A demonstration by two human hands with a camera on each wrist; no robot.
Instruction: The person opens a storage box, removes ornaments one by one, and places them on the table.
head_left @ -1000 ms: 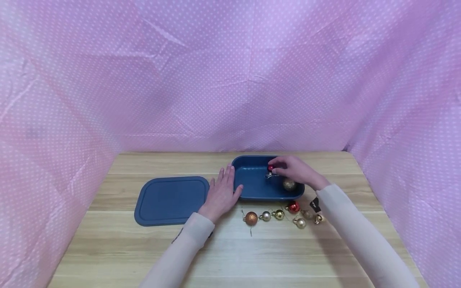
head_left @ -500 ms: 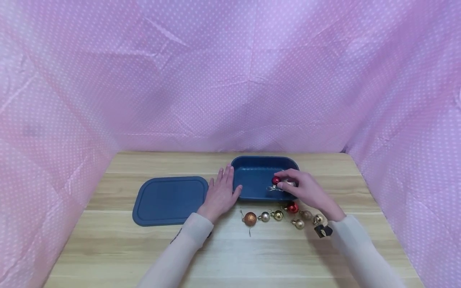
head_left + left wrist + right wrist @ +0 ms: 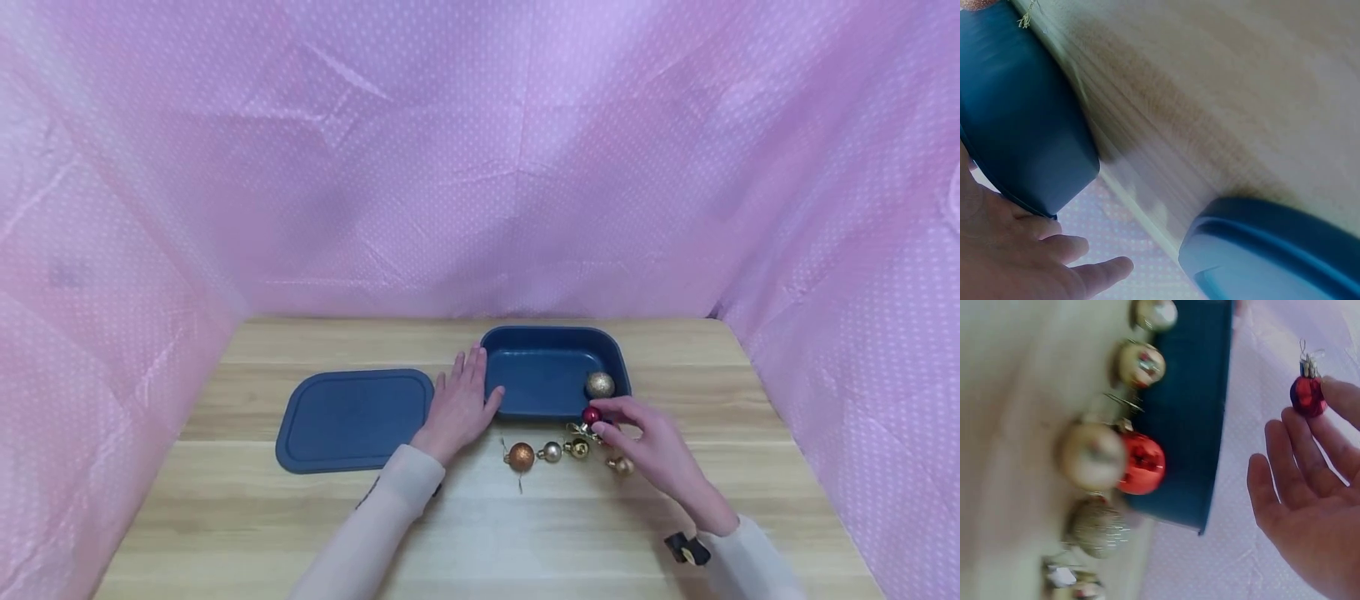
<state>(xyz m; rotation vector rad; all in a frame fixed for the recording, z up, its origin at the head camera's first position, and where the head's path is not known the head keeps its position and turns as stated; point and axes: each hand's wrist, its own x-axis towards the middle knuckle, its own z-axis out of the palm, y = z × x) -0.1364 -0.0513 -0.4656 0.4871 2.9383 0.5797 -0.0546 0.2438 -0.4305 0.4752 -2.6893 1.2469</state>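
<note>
My right hand (image 3: 660,450) pinches a small shiny red Christmas bauble (image 3: 591,415) between thumb and fingertips. In the head view it appears at the front right edge of the blue box (image 3: 532,375); the right wrist view shows this red bauble (image 3: 1308,397) raised, silver cap and string upward. Inside the box, at its right end, lies a glittery gold bauble (image 3: 600,384). My left hand (image 3: 456,408) lies with straight fingers against the box's left end. A larger red bauble (image 3: 1143,464) rests beside the box's front wall, mostly hidden in the head view.
A blue lid (image 3: 356,421) lies flat left of the box. Along the box's front are an orange glitter bauble (image 3: 521,456), a silvery bauble (image 3: 552,452), a gold bauble (image 3: 577,448) and a pale gold bauble (image 3: 624,466). Pink dotted cloth hangs around the table.
My right hand has drawn back from inside the box toward its front edge, still pinching the small red bauble. The left hand stays in place.
</note>
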